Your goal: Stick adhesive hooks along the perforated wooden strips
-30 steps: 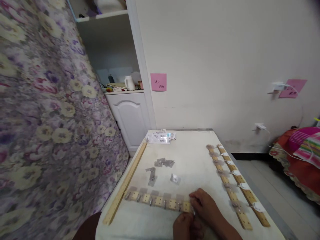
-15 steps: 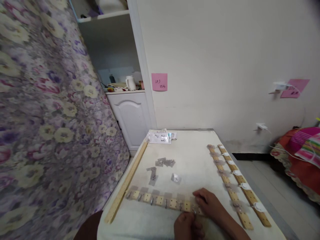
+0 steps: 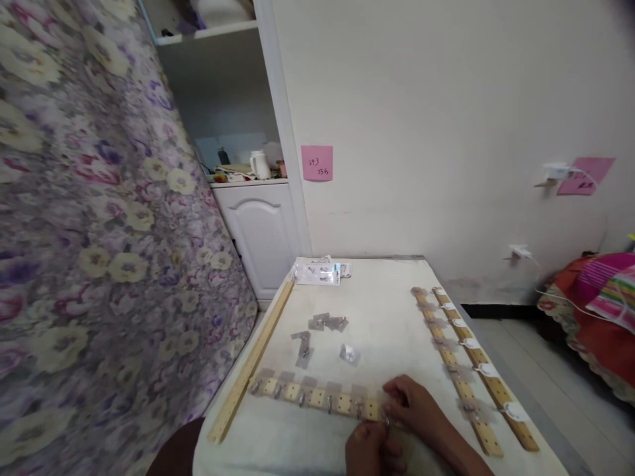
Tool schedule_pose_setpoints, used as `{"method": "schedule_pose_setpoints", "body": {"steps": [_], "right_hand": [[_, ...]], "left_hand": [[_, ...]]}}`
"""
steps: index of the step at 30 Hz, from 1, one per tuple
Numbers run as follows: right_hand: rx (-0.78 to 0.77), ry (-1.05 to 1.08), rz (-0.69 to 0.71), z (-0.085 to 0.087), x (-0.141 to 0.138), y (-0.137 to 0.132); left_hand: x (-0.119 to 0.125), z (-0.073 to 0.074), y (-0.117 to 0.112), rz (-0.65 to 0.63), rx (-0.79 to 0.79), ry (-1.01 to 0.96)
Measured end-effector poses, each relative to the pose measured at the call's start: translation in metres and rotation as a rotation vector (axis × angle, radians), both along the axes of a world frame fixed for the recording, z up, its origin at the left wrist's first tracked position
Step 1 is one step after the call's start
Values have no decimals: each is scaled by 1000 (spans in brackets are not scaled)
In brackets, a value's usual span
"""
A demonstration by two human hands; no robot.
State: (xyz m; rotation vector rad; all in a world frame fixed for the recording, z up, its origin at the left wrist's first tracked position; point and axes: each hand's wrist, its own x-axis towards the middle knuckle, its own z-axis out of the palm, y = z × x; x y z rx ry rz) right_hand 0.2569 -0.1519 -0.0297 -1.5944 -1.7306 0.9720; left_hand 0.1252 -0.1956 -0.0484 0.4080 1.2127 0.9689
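A wooden strip with holes (image 3: pixel 317 396) lies across the near part of the table, with several clear adhesive hooks stuck along it. My right hand (image 3: pixel 417 408) rests on the strip's right end, fingers curled and pressing down on it. Just below, at the frame's bottom edge, my left hand (image 3: pixel 370 451) is closed in a pinch at a small metal hook near the strip's right end. What the left fingers hold is too small to name. Loose clear hooks (image 3: pixel 325 324) lie scattered in the table's middle.
A plain long wooden strip (image 3: pixel 253 363) runs along the table's left edge. Two more strips with hooks (image 3: pixel 466 370) lie at the right. A packet (image 3: pixel 317 272) sits at the far edge. A flowered mattress (image 3: pixel 99 251) leans at left; the white table (image 3: pixel 381 311) stands against the wall.
My right hand has slid slightly right along the strip's end; my left hand stays pinched just below it. The view has barely shifted.
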Motion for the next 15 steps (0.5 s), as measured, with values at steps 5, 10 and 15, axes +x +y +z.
{"method": "schedule_pose_setpoints", "body": {"steps": [5,10,15], "right_hand": [[-13,-18,-7,-3,-1,2],[-30,8,-5,-8,0,6],[-43,8,-3,-11,0,8]], "left_hand": [[0,-3,0,-12,7,17],[-2,-4,0,-25,7,38],[-2,-5,0,-19,25,23]]}}
